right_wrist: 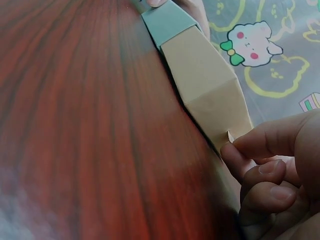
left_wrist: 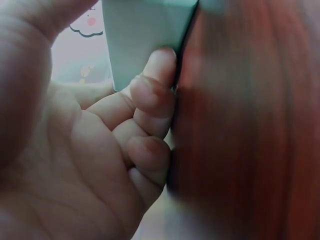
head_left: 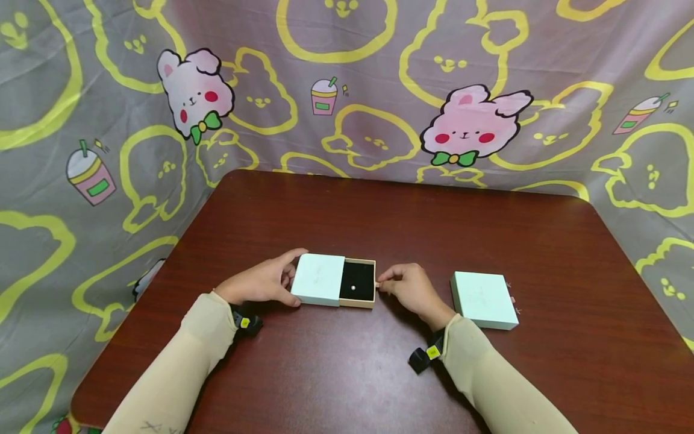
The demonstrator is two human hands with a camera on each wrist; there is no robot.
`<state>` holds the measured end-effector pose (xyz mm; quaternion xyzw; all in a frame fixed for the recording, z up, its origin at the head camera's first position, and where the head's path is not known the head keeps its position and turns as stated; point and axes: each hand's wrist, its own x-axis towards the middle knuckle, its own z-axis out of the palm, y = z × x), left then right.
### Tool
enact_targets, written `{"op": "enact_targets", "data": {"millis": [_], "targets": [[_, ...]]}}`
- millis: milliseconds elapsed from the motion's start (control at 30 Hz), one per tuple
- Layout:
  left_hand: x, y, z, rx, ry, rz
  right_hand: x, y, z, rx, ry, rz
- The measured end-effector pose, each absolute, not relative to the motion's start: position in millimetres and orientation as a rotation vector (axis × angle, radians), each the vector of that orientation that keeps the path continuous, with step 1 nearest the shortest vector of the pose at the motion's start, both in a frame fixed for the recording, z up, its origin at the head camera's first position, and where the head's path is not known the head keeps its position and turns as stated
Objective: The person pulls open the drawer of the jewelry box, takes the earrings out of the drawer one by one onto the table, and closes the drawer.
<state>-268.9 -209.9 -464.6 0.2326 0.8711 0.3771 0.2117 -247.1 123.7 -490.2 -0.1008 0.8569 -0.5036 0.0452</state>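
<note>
A pale mint drawer box (head_left: 318, 277) lies on the table with its tan inner drawer (head_left: 356, 304) pulled partway out to the right. Inside the drawer is a black pad (head_left: 355, 273) bearing a small, pearl-like bead (head_left: 353, 288). My left hand (head_left: 265, 280) grips the outer sleeve from its left end, thumb at the near edge and index finger at the far one; the other fingers curl against that end in the left wrist view. Between thumb and forefinger, my right hand (head_left: 409, 289) pinches a small pull tab (right_wrist: 229, 136) on the drawer's end face.
A second mint box (head_left: 485, 299), shut, sits to the right of my right hand, a small tab and ribbon bits at its right side. The brown wooden table (head_left: 347, 374) meets a patterned curtain (head_left: 374, 78) at the back and sides.
</note>
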Motion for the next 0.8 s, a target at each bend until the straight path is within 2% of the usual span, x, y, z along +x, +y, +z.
{"op": "enact_targets", "data": {"millis": [800], "targets": [[-268.5, -214.1, -460.6, 0.609, 2.408, 1.039, -246.1, 128.7, -489.2, -0.272, 2.593, -1.540]]}}
